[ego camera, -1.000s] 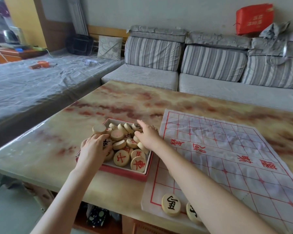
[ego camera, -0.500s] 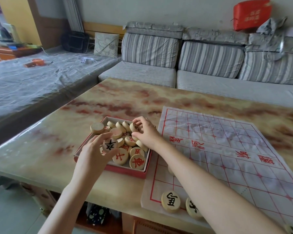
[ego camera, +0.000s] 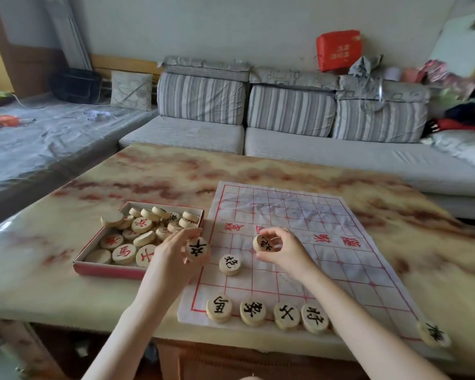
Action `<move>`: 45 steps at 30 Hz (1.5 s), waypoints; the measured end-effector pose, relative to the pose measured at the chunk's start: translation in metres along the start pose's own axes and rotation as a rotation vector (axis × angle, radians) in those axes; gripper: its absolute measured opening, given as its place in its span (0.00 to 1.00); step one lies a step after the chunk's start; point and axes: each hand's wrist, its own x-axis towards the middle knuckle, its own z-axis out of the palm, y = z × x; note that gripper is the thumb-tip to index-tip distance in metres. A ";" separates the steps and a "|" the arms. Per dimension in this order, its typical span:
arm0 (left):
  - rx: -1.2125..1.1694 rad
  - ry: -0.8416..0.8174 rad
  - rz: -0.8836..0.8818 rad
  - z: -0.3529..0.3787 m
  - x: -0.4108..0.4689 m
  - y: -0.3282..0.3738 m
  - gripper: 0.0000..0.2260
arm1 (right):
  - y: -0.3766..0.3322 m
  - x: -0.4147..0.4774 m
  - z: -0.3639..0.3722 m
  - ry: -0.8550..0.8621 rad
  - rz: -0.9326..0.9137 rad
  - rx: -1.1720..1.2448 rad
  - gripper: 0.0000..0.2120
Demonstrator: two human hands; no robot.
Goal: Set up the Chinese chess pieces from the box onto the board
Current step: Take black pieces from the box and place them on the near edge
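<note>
Hands each pinch one black-marked piece in their fingers; perhaps six lie on the board.

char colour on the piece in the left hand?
Black, on the pale wooden piece held by the left hand; head view.

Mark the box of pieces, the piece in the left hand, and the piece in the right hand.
box point(ego camera: 107, 270): head view, near red wall.
piece in left hand point(ego camera: 198, 248): head view, black-lettered face.
piece in right hand point(ego camera: 263, 244): head view, lettered face.
</note>
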 end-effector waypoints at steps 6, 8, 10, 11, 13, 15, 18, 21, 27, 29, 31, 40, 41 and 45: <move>-0.033 -0.117 0.059 0.043 -0.010 0.036 0.21 | 0.062 -0.042 -0.080 0.113 0.168 -0.148 0.24; -0.050 -0.166 0.064 0.059 -0.012 0.047 0.21 | 0.080 -0.056 -0.100 0.148 0.222 -0.188 0.24; -0.057 -0.204 0.052 0.073 -0.012 0.058 0.21 | 0.095 -0.067 -0.117 0.183 0.262 -0.211 0.25; -0.049 -0.220 0.060 0.080 -0.012 0.064 0.21 | 0.101 -0.071 -0.124 0.206 0.270 -0.217 0.25; -0.046 -0.260 0.084 0.093 -0.011 0.075 0.21 | 0.112 -0.076 -0.134 0.249 0.277 -0.221 0.24; -0.055 -0.290 0.107 0.107 -0.009 0.085 0.21 | 0.117 -0.080 -0.141 0.259 0.272 -0.216 0.25; -0.065 -0.332 0.144 0.124 -0.007 0.099 0.21 | 0.120 -0.081 -0.147 0.258 0.245 -0.219 0.24; -0.076 -0.350 0.165 0.140 -0.002 0.110 0.21 | 0.124 -0.081 -0.148 0.233 0.231 -0.238 0.26; -0.054 -0.384 0.194 0.174 0.013 0.136 0.20 | 0.126 -0.087 -0.165 0.276 0.188 -0.252 0.28; -0.031 -0.394 0.210 0.192 0.022 0.147 0.21 | 0.126 -0.088 -0.179 0.332 0.172 -0.185 0.25; -0.042 -0.406 0.225 0.215 0.031 0.160 0.21 | 0.129 -0.092 -0.191 0.389 0.146 -0.164 0.21; -0.063 -0.583 0.204 0.316 0.049 0.198 0.20 | 0.154 -0.101 -0.209 0.433 0.131 -0.080 0.15; -0.038 -0.605 0.213 0.322 0.049 0.197 0.20 | 0.156 -0.102 -0.210 0.431 0.131 -0.076 0.15; -0.002 -0.654 0.209 0.331 0.050 0.195 0.24 | 0.162 -0.101 -0.208 0.416 0.129 -0.070 0.14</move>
